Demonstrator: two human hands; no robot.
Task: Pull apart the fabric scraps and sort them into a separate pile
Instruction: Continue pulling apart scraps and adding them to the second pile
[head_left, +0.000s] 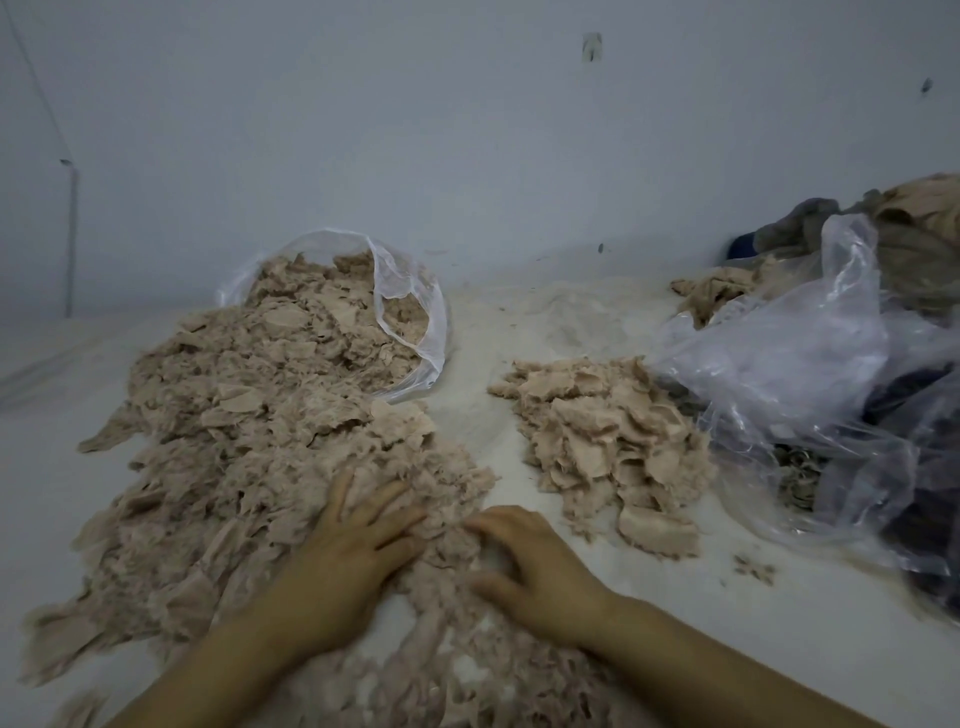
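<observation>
A big heap of pinkish-beige fabric scraps (244, 447) spreads over the left of the white surface and spills out of a clear plastic bag (410, 312) at its far end. A smaller separate pile of the same scraps (608, 441) lies to the right. My left hand (353, 545) lies flat on the near edge of the big heap, fingers spread. Just to its right, my right hand (530, 561) has its fingers curled into a clump of scraps at the heap's near right edge.
A large crumpled clear plastic bag (810, 374) with dark contents lies at the right, against the small pile. Behind it sit bunched grey and tan cloths (904, 244). A stray scrap (753, 566) lies near the bag. A pale wall rises behind the surface.
</observation>
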